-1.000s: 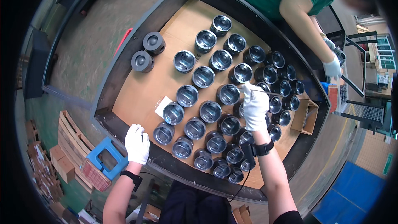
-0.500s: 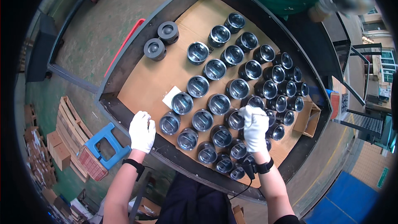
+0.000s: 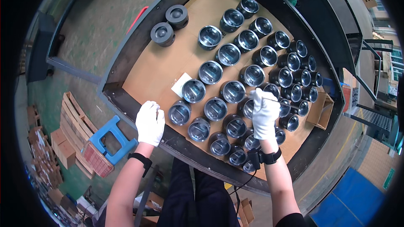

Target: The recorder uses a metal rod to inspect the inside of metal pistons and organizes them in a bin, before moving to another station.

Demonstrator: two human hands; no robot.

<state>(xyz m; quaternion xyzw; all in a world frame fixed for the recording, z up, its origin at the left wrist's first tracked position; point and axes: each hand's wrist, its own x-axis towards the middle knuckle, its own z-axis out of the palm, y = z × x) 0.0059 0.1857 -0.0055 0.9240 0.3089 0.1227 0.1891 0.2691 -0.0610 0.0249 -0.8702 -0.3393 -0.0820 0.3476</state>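
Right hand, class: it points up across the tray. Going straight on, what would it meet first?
The right hand, in a white glove, points up and slightly right. It would likely first meet the dark metal cup just beyond its fingers; depth is unclear.

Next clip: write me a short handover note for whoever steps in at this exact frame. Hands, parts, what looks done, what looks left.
Left hand: gloved, loosely curled, resting on the tray's near rim, holding nothing visible.
Right hand: gloved, over the metal cups, grip closed on a thin tool pointing right.
Parts: shiny cups stand in rows on the cardboard liner; two dark cups sit apart at the far left corner; a white slip lies by the near rows.
Done or left: cannot tell; cups look alike.
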